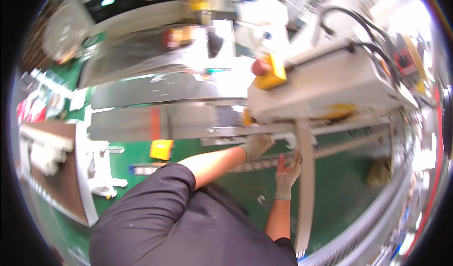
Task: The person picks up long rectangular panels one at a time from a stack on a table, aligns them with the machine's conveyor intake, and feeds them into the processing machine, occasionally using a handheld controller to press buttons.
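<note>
Pale-gloved left hand point(258, 146) angled right by metal rail point(224, 141), grip unclear | right hand point(288, 172) upright, fingers apart | beige post point(305, 186) just beside, long axis up-down in view, top at white housing point(335, 84)

Tight on the right side here: a long, beige, straight bar point(306, 186) runs just beside the pale-gloved right hand point(289, 172), cutting off the way rightward! Contact? Can't tell. Between it and the pale-gloved left hand point(257, 146) there's an open gap, the glossy green floor point(247, 188) showing through. Forward of the left hand, the long grey metal counter point(188, 122) bars the path, and ahead on the right, a bulky off-white machine housing point(325, 89) walls off the reach.
</note>
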Demonstrator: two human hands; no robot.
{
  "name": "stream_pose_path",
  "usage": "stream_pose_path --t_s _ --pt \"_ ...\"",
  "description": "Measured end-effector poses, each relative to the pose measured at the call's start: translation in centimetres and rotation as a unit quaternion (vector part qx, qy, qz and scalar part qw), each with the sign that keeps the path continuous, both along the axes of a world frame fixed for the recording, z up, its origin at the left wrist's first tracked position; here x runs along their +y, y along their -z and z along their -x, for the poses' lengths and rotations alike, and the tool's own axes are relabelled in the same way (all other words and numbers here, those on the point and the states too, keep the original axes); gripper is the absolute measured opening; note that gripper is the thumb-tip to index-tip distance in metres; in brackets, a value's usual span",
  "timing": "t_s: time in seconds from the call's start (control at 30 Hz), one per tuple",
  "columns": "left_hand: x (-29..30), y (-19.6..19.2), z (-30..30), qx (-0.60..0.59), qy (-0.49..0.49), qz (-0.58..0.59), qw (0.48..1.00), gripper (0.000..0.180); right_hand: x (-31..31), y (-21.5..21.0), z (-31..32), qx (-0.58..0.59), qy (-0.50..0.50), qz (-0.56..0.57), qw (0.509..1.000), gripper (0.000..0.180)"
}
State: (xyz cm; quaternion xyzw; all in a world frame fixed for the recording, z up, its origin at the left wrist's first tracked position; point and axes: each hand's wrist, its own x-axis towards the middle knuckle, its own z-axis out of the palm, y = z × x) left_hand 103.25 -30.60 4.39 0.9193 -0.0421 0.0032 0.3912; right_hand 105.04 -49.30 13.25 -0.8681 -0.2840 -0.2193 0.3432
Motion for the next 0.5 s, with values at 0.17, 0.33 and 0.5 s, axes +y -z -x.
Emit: stream_pose_path --t_s 0.17,0.33,0.5 --pt "14.7 -0.7 19.2 0.210 -0.051 0.106 0.971 0.046 13.5 0.4 12.4 0.200 -0.369 0.018 0.907 0.018" --pt "27.7 -7.1 42.6 0.328 -0.366 0.037 0.870 0.052 18.0 0.5 18.0 0.203 -0.463 0.122 0.854 0.016" --pt "36.0 1.5 67.0 -0.122 -0.797 0.262 0.530 0.036 21.0 1.0 19.5 0.195 -0.513 0.195 0.812 0.022"
